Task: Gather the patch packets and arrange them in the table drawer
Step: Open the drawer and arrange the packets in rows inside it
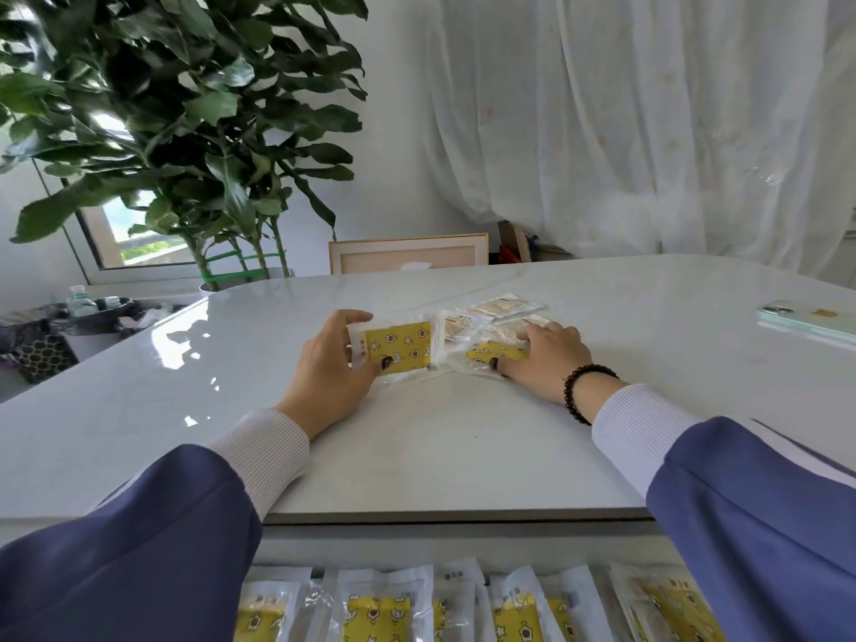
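- A bright room: white gauzy curtains at the back, a big leafy green plant (pixel 176 108) to the left, and a glossy pale-grey stone-topped table (pixel 440 447) filling the middle
- The left hand (pixel 331 370) grips a clear plastic packet with a yellow star-printed patch inside (pixel 400 347), thumb on its near edge and fingers curled over the far end, lifting it a little off the table
- The right hand (pixel 539 356) lies palm down with bent fingers on a second yellow-patterned packet (pixel 493 352), pressing or pinching it against the tabletop; I cannot tell whether it is actually gripped
- A few beige-toned packets in clear wrap (pixel 498 312) lie loose just beyond the right hand's fingertips, overlapping one another; their long sides run roughly across the table, and the right hand is plainly the nearer one to them
- The open drawer (pixel 463 556) under the near edge of the table already holds a row of yellow packets (pixel 380 609) side by side, directly below and between both forearms, so each packet has to come back toward the body
- A mint-green phone (pixel 808 319) rests far right, well apart from the work
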{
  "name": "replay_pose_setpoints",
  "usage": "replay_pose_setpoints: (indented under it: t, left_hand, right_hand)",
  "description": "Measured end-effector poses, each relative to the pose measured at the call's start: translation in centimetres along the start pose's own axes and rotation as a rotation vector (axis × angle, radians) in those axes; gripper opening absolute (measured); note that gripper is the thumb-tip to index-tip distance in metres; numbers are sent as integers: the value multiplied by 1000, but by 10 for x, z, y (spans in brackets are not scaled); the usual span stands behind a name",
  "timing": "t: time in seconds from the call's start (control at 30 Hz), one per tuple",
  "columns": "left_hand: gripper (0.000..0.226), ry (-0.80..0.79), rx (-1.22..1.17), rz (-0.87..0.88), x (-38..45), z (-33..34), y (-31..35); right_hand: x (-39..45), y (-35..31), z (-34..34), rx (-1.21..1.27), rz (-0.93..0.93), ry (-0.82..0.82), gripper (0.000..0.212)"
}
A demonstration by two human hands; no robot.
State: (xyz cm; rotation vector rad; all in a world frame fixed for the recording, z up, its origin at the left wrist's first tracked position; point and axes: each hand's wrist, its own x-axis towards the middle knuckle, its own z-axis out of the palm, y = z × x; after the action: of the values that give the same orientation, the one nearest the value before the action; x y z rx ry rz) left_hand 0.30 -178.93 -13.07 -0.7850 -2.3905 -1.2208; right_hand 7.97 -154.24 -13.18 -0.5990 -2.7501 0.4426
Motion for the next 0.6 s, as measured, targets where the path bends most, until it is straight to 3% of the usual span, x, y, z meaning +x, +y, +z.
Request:
replay_pose_setpoints:
  t: [0.2, 0.33, 0.43, 0.6]
  left_hand:
    - [50, -53, 68, 80, -1, 3, 0]
    - [52, -48, 36, 100, 0, 1, -3]
    - [50, -89, 26, 106, 1, 1, -5]
    - [41, -73, 5, 134, 0, 1, -1]
  right_hand:
    - [-2, 6, -5, 378, -8, 27, 56]
    - [-8, 5, -9, 684, -116, 175, 47]
    - [-15, -5, -11, 887, -221, 123, 47]
    - [-21, -32, 4, 760, -344, 64, 43]
